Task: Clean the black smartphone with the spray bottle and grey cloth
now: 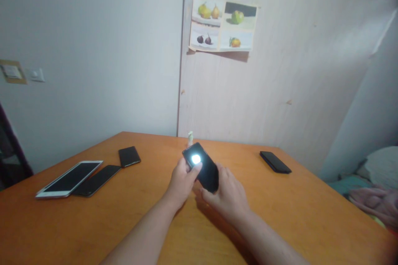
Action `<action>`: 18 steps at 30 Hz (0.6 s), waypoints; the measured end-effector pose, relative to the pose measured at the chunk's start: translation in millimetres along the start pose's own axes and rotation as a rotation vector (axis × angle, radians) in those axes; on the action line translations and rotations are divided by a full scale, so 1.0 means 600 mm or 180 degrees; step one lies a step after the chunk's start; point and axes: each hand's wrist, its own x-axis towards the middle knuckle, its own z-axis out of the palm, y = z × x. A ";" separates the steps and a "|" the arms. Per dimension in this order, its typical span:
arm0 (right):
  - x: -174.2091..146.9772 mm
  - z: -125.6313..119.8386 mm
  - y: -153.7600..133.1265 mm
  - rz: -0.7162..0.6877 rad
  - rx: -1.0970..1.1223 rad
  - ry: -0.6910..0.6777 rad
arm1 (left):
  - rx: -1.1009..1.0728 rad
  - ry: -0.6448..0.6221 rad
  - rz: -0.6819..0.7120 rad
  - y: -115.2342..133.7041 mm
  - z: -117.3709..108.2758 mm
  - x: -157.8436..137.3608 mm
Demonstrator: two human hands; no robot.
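A black smartphone [207, 174] is held tilted above the middle of the table, a bright white spot glowing near its upper end. My left hand [184, 179] grips its left edge, with the thumb lying across the screen just below the bright spot. Around the lower right end of the phone, my right hand [228, 192] is closed, its fingers along the far edge and partly hidden. Behind the phone stands a small pale green and white object [190, 137], partly covered by it.
On the orange wooden table [149, 223] lie a white tablet [71, 178], a dark phone [98, 180] touching it, and a smaller black device [129, 156]. A black case-like device [275, 162] rests at right. Fruit pictures [223, 25] hang behind; bedding [376, 190] is at far right.
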 end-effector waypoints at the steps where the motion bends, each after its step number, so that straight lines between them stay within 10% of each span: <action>1: 0.000 -0.001 -0.001 0.0007 0.0024 0.0003 | 0.0147 0.0042 0.0130 -0.002 0.000 0.000; 18: -0.003 -0.007 -0.016 0.0108 -0.0003 -0.0039 | 0.1287 0.0895 0.0611 -0.018 -0.029 0.014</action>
